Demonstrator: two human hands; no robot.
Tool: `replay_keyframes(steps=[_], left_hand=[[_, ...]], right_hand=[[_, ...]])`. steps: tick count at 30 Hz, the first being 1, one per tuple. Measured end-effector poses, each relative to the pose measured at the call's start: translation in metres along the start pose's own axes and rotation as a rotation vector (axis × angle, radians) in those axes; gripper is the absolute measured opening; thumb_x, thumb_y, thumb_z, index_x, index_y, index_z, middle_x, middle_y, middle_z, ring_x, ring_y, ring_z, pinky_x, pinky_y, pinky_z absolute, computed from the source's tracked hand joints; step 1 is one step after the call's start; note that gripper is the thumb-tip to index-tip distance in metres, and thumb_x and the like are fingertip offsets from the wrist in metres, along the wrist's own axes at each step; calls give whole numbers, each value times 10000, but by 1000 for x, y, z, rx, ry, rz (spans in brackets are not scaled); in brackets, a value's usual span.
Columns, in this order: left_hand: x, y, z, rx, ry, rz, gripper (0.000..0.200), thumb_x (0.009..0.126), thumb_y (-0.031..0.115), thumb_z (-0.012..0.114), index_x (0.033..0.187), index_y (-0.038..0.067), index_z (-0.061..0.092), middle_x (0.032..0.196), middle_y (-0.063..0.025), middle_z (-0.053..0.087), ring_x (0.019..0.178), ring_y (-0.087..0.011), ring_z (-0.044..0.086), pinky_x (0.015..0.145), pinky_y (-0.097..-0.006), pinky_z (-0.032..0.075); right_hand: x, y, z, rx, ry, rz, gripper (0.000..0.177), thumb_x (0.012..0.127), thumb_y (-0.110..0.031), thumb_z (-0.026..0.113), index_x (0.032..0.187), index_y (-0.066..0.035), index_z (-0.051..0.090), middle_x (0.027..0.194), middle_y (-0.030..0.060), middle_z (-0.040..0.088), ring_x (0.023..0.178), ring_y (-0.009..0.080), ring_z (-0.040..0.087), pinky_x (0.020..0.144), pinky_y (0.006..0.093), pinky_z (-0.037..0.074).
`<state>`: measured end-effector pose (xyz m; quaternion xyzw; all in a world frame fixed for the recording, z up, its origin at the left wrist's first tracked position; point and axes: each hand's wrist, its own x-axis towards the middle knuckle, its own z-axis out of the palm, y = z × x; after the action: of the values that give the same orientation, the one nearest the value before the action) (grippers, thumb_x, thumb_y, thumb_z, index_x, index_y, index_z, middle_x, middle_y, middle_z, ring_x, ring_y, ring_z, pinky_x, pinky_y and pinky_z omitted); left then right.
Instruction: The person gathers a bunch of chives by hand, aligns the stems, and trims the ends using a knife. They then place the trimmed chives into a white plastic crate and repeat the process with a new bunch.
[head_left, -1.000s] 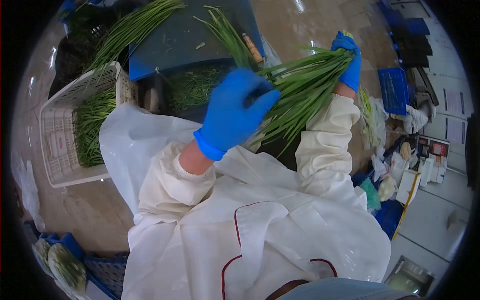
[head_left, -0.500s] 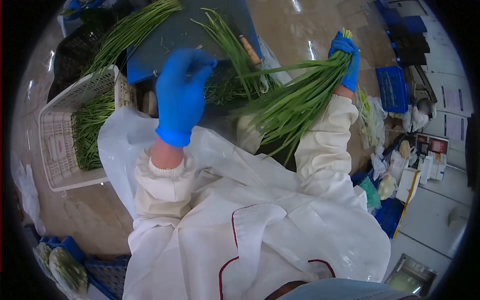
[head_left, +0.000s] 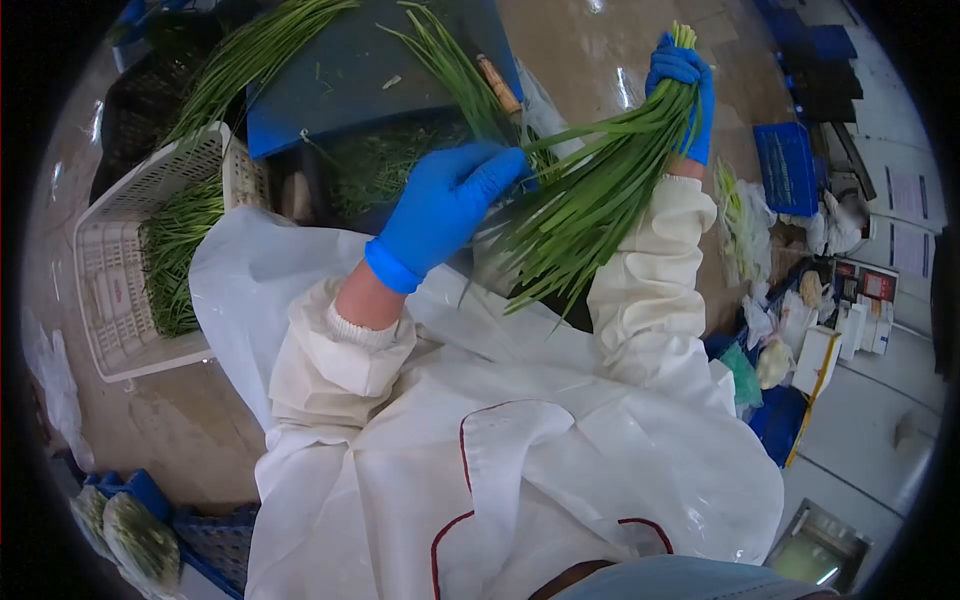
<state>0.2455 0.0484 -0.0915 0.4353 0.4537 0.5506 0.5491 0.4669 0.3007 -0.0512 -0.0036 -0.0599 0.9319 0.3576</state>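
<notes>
My right hand (head_left: pixel 685 100), in a blue glove, is closed around the pale stem ends of a bunch of garlic chives (head_left: pixel 595 210). The bunch is raised, its long flat leaves fanning down and to the left. My left hand (head_left: pixel 445 205), also blue-gloved, has thumb and fingers pinched together beside the outer leaves. Whether a leaf is between its fingertips cannot be made out. Beyond the hands, a blue board (head_left: pixel 390 70) carries loose chives (head_left: pixel 450 65) and a wooden handle (head_left: pixel 499 84). Below its near edge lie scattered green trimmings (head_left: pixel 385 170).
To the left, a white perforated crate (head_left: pixel 110 290) holds greens, with more long chives (head_left: pixel 265 55) lying across its far side. A blue crate (head_left: pixel 785 170), plastic bags (head_left: pixel 740 225) and another person (head_left: pixel 838 225) are at the right. Bagged greens (head_left: pixel 140 540) sit lower left.
My left hand has moved right and slightly down, from over the board's near edge to the bunch's leaves. The bunch in my right hand has shifted only slightly.
</notes>
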Motion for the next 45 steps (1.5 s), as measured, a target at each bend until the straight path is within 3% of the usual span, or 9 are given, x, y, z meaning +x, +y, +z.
replay_keyframes(steps=[7, 11, 14, 17, 22, 31, 35, 42, 45], left_hand=[[-14, 21, 16, 167, -99, 40, 174, 819, 145, 675, 894, -10, 655, 816, -53, 632, 730, -105, 560, 686, -264, 462], [-12, 25, 19, 707, 146, 696, 195, 651, 66, 758, 781, 16, 622, 717, -77, 553, 692, -211, 529, 630, -316, 421], [-19, 31, 13, 780, 433, 882, 191, 624, 19, 730, 780, 11, 619, 721, -94, 550, 710, -263, 514, 636, -344, 421], [-18, 36, 0, 747, 596, 780, 190, 602, -4, 666, 759, 96, 635, 744, -53, 551, 772, -281, 514, 676, -362, 433], [-6, 28, -33, 991, 542, 502, 370, 735, -29, 632, 1081, 100, 638, 1041, -113, 593, 989, -290, 535, 843, -337, 434], [-2, 4, -6, 636, 125, 453, 307, 714, 22, 679, 1008, 110, 665, 983, -103, 574, 935, -275, 549, 805, -352, 456], [13, -21, 13, 868, 4, 494, 395, 677, 5, 633, 1031, 173, 678, 833, -101, 527, 793, -294, 509, 709, -372, 447], [19, -53, 11, 694, 100, 589, 159, 726, 17, 574, 821, 95, 676, 769, -105, 580, 714, -295, 564, 635, -382, 463], [9, -34, 1, 388, 328, 427, 108, 787, -4, 590, 854, 39, 661, 754, -76, 612, 684, -176, 568, 651, -276, 450]], right_hand=[[1, 2, -1, -27, 1, -4, 223, 853, -10, 473, 1051, 87, 435, 696, 5, 425, 589, 81, 422, 560, 223, 396], [2, 4, -3, -41, 26, -12, 262, 851, -8, 479, 1086, 92, 425, 693, 4, 430, 584, 80, 421, 561, 224, 396], [4, -9, -11, -29, 27, 7, 266, 848, -7, 482, 1087, 97, 429, 697, 5, 442, 587, 79, 430, 562, 224, 398], [-3, -26, -7, -36, 2, 9, 220, 863, -10, 478, 1046, 107, 447, 689, 9, 444, 571, 82, 442, 559, 213, 413], [-12, -19, 6, 32, -88, 5, 284, 841, 6, 486, 1096, 125, 445, 704, 8, 465, 589, 87, 458, 577, 216, 426], [-6, -4, 11, 20, -141, 35, 296, 856, -13, 487, 1108, 133, 432, 718, 6, 468, 590, 76, 459, 585, 216, 433], [0, 10, 12, 10, -134, 101, 309, 866, -40, 487, 1123, 119, 426, 720, 1, 473, 591, 72, 457, 591, 212, 430], [2, 2, 8, 4, -102, 147, 251, 865, -44, 488, 1070, 91, 438, 705, -5, 467, 613, 81, 458, 595, 213, 425], [-5, -24, 1, 21, -86, 48, 121, 858, -37, 490, 947, 41, 465, 695, -5, 462, 612, 89, 457, 590, 218, 420]])
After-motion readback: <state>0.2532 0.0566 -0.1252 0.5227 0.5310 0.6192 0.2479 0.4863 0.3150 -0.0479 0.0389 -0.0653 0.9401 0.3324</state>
